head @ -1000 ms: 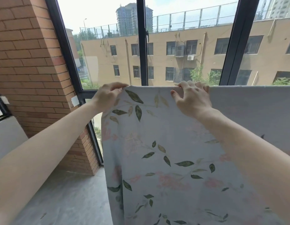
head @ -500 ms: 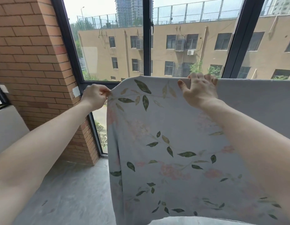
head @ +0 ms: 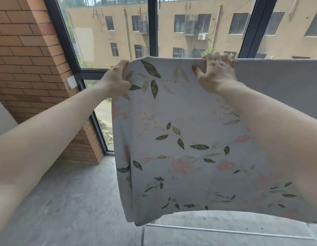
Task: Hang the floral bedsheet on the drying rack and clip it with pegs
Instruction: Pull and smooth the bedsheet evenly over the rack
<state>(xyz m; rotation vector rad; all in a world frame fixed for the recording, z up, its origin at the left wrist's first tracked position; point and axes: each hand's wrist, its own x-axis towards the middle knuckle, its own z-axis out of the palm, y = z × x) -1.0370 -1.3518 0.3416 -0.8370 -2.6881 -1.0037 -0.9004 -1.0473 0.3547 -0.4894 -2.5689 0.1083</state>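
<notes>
Now, in the head view, the left hand (head: 116,80) has slid down from the sheet (head: 180,139) top to its side edge, fingers grasping the corner; the right hand (head: 216,73) still clutches the top fold, smoothing before pegging.

Count: one floral bedsheet (head: 180,139), filling my view from centre to 3 o'clock. Two hands on its top edge: my left hand (head: 116,80) at 10 o'clock, my right hand (head: 216,73) at 1 o'clock. One white rack bar (head: 225,230) at 6 o'clock.
</notes>
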